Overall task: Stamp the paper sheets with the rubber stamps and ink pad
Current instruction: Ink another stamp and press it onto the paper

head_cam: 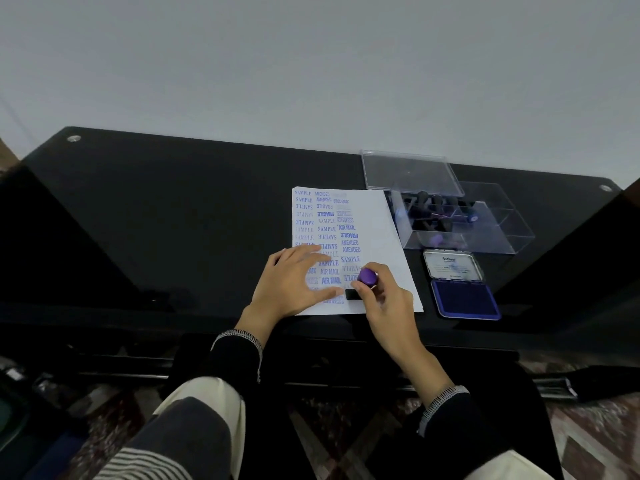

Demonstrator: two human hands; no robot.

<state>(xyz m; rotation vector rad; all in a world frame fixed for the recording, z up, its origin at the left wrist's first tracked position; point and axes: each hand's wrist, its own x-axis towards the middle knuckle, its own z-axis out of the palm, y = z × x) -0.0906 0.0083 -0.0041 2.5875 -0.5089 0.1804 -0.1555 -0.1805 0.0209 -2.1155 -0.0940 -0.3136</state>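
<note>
A white paper sheet (pixel 388 233) lies on the black glass table, its left and middle columns filled with blue stamped words such as SAMPLE, AMENDED and AIR MAIL. My left hand (pixel 294 282) rests flat on the sheet's lower left, fingers spread. My right hand (pixel 384 299) grips a rubber stamp with a purple knob (pixel 367 277), its black base (pixel 352 294) down on the paper near the lower edge. An open ink pad (pixel 462 297) with dark blue ink lies right of the sheet, its lid tilted up behind it.
A clear plastic box (pixel 485 220) holding several more stamps stands at the back right, its clear lid (pixel 410 173) lying behind it. The black table (pixel 173 220) extends far to the left. Its front edge runs just below the paper.
</note>
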